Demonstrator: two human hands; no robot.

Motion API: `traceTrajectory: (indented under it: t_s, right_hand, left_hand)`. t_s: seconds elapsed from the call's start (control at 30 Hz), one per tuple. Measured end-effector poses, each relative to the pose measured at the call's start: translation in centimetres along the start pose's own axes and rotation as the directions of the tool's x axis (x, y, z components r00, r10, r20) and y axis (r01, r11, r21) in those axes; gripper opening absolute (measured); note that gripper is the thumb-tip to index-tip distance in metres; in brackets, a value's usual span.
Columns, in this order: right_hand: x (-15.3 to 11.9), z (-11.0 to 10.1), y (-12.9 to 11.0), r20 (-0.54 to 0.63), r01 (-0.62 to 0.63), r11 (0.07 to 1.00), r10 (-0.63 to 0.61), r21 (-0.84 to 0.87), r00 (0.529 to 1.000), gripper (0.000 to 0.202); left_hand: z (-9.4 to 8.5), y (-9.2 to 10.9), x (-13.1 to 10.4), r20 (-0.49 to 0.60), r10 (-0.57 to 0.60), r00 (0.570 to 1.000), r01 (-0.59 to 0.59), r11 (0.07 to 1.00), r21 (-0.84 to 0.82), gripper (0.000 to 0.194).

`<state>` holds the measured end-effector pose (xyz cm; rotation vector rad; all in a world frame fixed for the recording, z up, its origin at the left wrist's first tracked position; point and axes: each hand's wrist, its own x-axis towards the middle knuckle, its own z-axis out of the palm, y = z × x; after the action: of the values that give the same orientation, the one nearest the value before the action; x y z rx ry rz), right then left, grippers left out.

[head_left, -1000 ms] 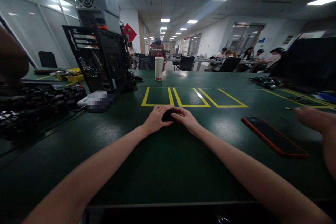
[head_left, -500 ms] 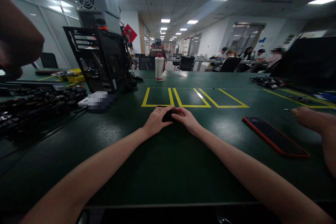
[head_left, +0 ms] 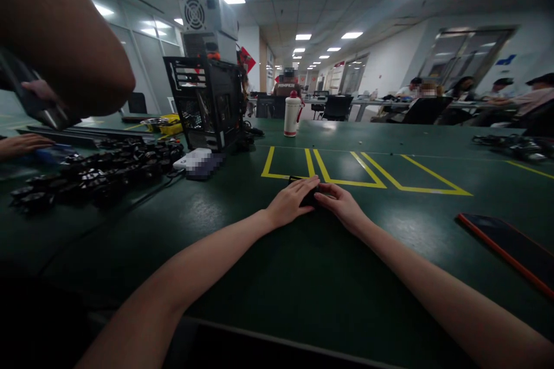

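Both hands meet over the dark green tabletop [head_left: 277,288], just in front of the yellow tape outlines. My left hand [head_left: 289,203] is wrapped over a small black object [head_left: 308,199], its thumb on the near side and its fingers across the top. From the other side, my right hand [head_left: 341,203] pinches the same object's right end with thumb and fingertips. Most of the object is covered by the fingers, so its kind cannot be made out.
A black open computer case [head_left: 208,104] carries power supplies [head_left: 210,17]. Bundled black parts [head_left: 108,170] lie at left, below another person's arm [head_left: 82,52]. A white bottle [head_left: 291,116] stands behind the yellow tape [head_left: 324,182]. An orange-edged phone [head_left: 511,245] lies right.
The view has turned left, so the scene sits farther right. Another person's hand at the right has left the picture. My hands keep nearly the same grip on the black object.
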<state>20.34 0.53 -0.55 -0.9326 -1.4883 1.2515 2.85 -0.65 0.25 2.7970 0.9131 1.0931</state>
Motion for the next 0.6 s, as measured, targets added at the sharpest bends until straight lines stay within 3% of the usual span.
traceTrajectory:
  t_s: [0.23,0.6]
  right_hand:
    - [0.17,0.12,0.28,0.017,0.022,0.999,-0.022,-0.034,1.0,0.037]
    - [-0.29,0.43,0.15,-0.014,0.152,0.982,-0.155,-0.114,0.988,0.033]
  left_hand:
    - [0.13,0.01,-0.06,-0.006,-0.012,1.0,0.013,0.998,0.069,0.064]
    - [0.48,0.48,0.11,-0.067,-0.06,0.996,0.062,0.997,0.036,0.061]
